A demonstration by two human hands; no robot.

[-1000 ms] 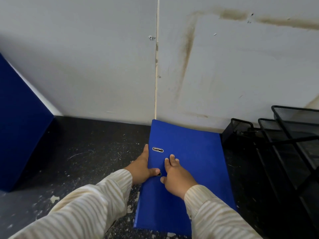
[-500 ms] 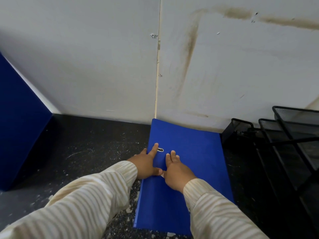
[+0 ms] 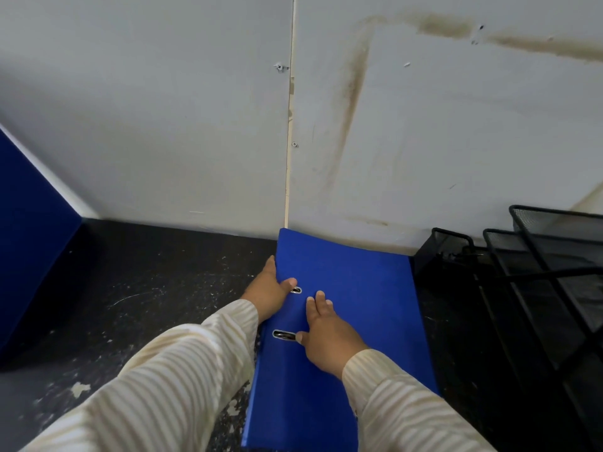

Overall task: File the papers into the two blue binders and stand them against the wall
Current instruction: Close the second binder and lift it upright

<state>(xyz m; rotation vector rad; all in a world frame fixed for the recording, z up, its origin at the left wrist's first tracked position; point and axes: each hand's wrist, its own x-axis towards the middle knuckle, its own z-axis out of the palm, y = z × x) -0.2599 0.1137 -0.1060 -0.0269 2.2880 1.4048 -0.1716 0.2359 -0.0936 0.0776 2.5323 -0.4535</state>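
Note:
A closed blue binder lies flat on the dark tabletop, its far edge touching the white wall. Two metal slots show in its cover near the left edge. My left hand grips that left edge, fingers underneath and thumb on top beside the upper slot. My right hand lies palm down on the cover, thumb by the lower slot. No loose papers are in view. A large dark blue surface leans at the far left; I cannot tell whether it is the other binder.
Black wire mesh desk trays stand right of the binder against the wall. The tabletop is scuffed with white flecks. Striped cream sleeves cover both forearms.
My left hand slid farther along the binder's left edge toward the wall, uncovering the lower slot. My right hand stayed flat on the cover.

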